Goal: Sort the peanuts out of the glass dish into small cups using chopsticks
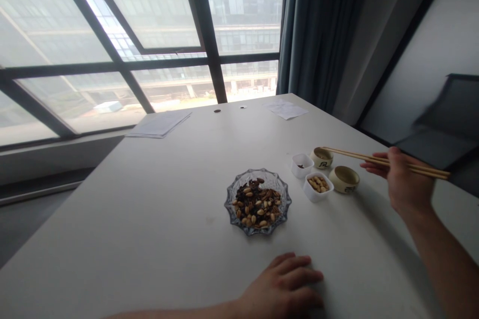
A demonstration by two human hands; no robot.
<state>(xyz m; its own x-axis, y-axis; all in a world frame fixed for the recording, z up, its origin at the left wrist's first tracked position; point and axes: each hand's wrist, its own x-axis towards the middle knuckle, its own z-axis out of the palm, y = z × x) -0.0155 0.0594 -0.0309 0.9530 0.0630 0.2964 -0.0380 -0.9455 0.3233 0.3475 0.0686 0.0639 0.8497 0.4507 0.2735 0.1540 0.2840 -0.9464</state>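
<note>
My right hand (409, 179) is closed around a pair of wooden chopsticks (359, 155), whose tips reach over a small cream cup (322, 163) at the back. Beside that cup are a second cream cup (345, 185), a white square dish (301, 169) holding a few dark bits, and another white dish (317, 200) with several peanuts. Whether anything is between the chopstick tips is too small to tell. Left of these sits a scalloped glass bowl (231, 212) of mixed nuts and dark dried pieces. My left hand (286, 284) lies on the table in front of the bowl, fingers spread.
The white table (149, 219) runs back to a large window. On its far side lie a stack of papers (160, 123) and a loose sheet (286, 108). A dark curtain (310, 35) hangs behind, and a dark chair (454, 107) stands at the right.
</note>
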